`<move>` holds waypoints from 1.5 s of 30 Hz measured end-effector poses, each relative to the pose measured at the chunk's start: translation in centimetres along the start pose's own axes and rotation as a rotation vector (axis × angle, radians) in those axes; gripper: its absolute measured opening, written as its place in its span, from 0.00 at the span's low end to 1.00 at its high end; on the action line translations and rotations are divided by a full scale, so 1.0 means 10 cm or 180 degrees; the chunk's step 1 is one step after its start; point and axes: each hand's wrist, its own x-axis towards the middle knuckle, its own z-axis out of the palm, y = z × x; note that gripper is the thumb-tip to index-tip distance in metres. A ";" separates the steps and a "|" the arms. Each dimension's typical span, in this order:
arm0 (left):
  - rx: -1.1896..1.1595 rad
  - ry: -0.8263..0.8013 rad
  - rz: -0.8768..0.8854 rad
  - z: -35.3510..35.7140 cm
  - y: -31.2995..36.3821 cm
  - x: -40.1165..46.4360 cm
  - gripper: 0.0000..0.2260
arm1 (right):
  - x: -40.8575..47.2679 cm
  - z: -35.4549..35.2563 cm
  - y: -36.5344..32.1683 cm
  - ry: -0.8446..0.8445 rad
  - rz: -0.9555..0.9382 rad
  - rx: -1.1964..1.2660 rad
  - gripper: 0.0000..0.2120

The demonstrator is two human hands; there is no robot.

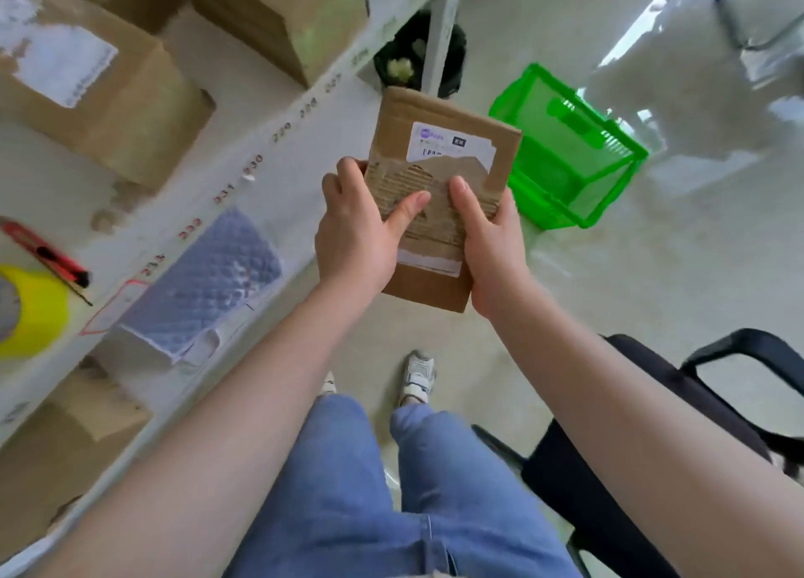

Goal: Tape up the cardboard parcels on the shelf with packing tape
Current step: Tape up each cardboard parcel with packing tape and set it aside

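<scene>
Small cardboard parcel (pixel 439 194) gripped by left hand (pixel 361 238) and right hand (pixel 489 246), thumbs on torn label, held beyond shelf (pixel 278 177) edge. On shelf: larger boxes (pixel 100 103), bubble mailer (pixel 204 281), yellow tape roll (pixel 30 312), red cutter (pixel 43 253). Green basket (pixel 565 151) on floor beyond parcel, contents unclear.

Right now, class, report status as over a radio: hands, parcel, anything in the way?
Left hand and right hand both gripping small cardboard parcel, off the shelf. Tape roll untouched on shelf. Nothing obstructing.

Both bare forearms reach forward, left hand (pixel 354 233) and right hand (pixel 487 246) gripping with thumbs on top.
</scene>
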 end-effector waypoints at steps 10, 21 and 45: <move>0.0200 -0.1295 0.0310 1.26 0.73 1.00 0.36 | 1.30 -0.95 0.01 0.0564 0.0389 -0.0014 0.25; 0.0171 -0.1927 0.0772 1.96 1.93 2.40 0.34 | 2.84 -1.42 -0.83 0.1162 0.0437 0.0044 0.25; 0.0557 -0.1961 0.0117 4.36 2.36 3.83 0.27 | 5.37 -2.43 -0.34 0.1451 0.0912 -0.0339 0.34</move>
